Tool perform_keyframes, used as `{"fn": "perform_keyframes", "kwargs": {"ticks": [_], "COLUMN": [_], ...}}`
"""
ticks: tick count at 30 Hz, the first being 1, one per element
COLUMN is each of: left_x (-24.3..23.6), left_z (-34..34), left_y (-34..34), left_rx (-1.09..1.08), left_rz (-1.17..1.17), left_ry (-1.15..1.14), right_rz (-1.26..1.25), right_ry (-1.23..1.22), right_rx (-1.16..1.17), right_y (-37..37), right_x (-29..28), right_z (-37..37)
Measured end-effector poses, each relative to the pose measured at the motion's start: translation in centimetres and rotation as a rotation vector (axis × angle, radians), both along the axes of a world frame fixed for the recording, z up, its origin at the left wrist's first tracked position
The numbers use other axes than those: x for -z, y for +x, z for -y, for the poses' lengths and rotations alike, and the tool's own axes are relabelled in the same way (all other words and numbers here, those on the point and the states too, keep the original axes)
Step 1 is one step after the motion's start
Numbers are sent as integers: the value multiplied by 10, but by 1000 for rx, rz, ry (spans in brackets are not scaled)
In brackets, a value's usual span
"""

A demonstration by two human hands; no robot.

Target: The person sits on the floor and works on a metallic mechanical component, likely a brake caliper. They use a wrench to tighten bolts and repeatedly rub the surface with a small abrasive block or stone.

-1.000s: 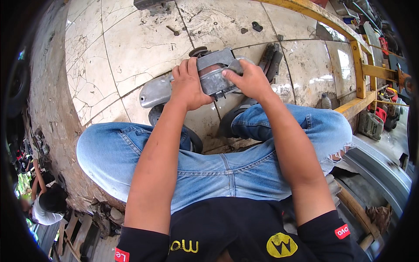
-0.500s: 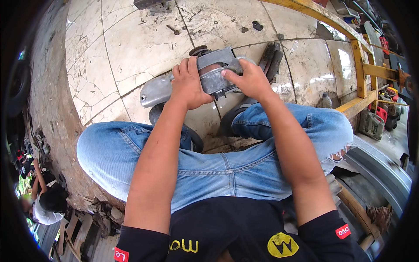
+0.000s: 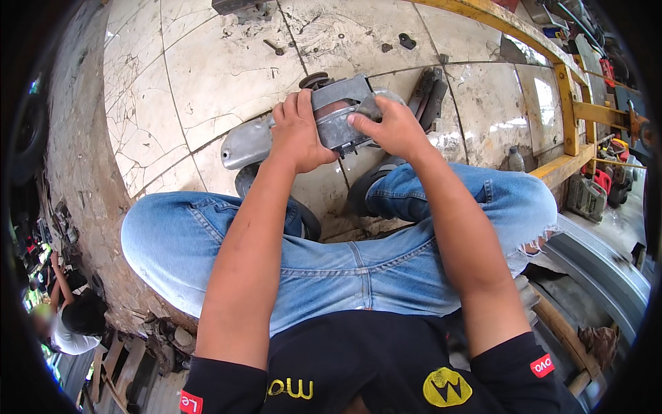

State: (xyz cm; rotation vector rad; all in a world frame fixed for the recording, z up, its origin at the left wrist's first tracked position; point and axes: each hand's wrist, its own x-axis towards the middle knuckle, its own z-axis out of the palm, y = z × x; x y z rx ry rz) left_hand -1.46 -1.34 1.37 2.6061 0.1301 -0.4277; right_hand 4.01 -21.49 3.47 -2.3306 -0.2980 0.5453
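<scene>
Cracked, stained tile floor (image 3: 214, 65), yellow metal frame (image 3: 569, 114) off to the right. Grey metal housing (image 3: 339, 130) noted directly ahead of the seated person, between the two hands; contact with the tiles not visible from here. Left hand (image 3: 295, 134) clasps its left side, fingers pointing away, thumb toward the near edge. Right hand (image 3: 396, 127) grips the right end, thumb on top. Neither hand nearer: both touching. Long axis, counting the rounded metal end (image 3: 247, 143) beyond the left hand, slants near-left to far-right; join hidden
</scene>
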Motion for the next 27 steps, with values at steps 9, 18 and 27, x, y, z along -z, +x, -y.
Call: {"fn": "perform_keyframes", "kwargs": {"ticks": [9,18,27], "left_x": [-1,0,1], "left_z": [0,-1,0], "left_y": [-1,0,-1], "left_rx": [-4,4,-1], "left_rz": [-5,-10,-15], "left_ry": [4,6,15], "right_rz": [-47,-13,-75], "right_ry": [-48,-69,-37], "right_rx": [98,86,39], "right_y": [-2,-2,1], "right_x": [-4,0,-5], "right_z": [0,3,7]}}
